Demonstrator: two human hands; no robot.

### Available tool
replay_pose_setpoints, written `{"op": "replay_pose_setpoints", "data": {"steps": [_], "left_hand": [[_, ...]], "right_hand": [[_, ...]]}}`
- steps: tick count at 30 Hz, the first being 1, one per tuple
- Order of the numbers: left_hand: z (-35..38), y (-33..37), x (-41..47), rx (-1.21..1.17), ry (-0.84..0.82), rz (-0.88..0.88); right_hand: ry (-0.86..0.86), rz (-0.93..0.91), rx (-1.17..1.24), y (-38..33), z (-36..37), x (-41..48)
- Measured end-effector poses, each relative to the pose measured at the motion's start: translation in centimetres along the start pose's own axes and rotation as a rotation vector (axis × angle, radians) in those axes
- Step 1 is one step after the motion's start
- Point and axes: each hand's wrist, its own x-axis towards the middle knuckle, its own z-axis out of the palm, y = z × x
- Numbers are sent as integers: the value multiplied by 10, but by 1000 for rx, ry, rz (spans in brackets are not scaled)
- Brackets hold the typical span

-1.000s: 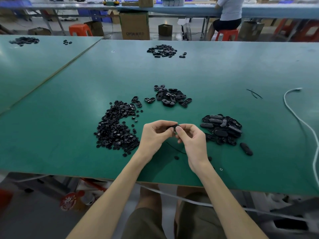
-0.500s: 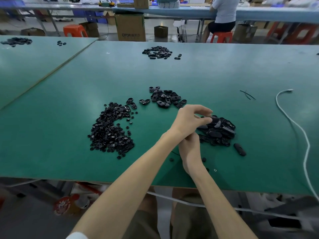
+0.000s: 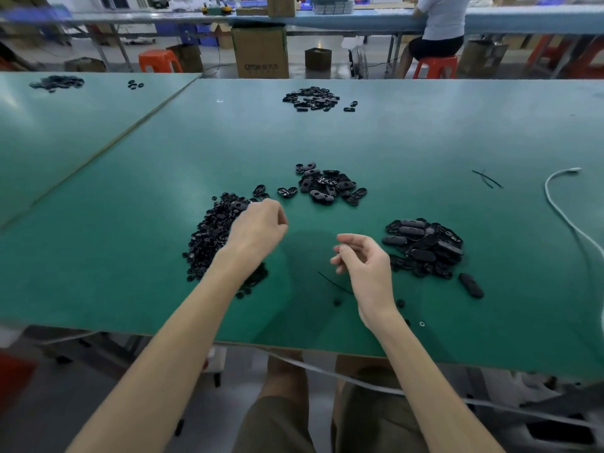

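The left hand [image 3: 258,232] hangs curled, knuckles up, over the far right edge of the pile of small black parts [image 3: 209,237] on the green table [image 3: 425,132], its grip hidden from me, while the right hand [image 3: 366,266] hovers loosely curled and empty just left of the heap of black oval casings [image 3: 425,246]

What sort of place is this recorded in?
Probably a small-parts assembly workshop: long green-topped workbench, sorted piles of small black plastic parts, brown cardboard carton on the floor, another person seated at a far bench.
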Motion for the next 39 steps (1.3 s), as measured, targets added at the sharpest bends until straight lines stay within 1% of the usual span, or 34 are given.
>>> {"op": "replay_pose_setpoints", "data": {"steps": [2, 4, 8, 10, 15, 18, 21, 22, 26, 28, 30, 35, 37, 39], "left_hand": [[-12, -14, -2, 113, -53, -75], [-22, -24, -7, 139, -172, -121], [-26, -33, -18, 153, -393, -66], [-20, -31, -22, 188, -435, -54], [-13, -30, -23, 171, -386, -12], [-14, -27, -23, 97, -272, 11], [-15, -21, -25, -152, -144, 17], [-15, -18, -26, -272, -133, 28], [-9, -2, -32, -762, -176, 140], [-3, 2, -32, -870, -159, 193], [6, 4, -31, -854, -143, 233], [16, 3, -34, -706, -182, 301], [15, -3, -33, -595, -151, 289], [10, -12, -30, -378, -60, 239]], "right_hand": [[-5, 0, 2, -1, -1, -1], [-4, 0, 5, -1, -1, -2], [1, -5, -5, -1, -2, -2], [-1, -3, -7, 0, -2, -2], [-2, -7, -11, 0, -2, -2], [-3, -2, 2, 0, -2, -1], [-38, -10, -2, 0, -2, -1], [-60, -17, -10, -1, -2, -2], [-117, -34, -18, -3, 0, -4], [-141, -25, 9, -6, 1, -6], [-155, -11, 29, -8, 2, -7], [-119, -18, 54, -7, -1, -5], [-118, -13, 80, -5, -1, -5], [-112, -16, 87, -4, 0, -3]]}}
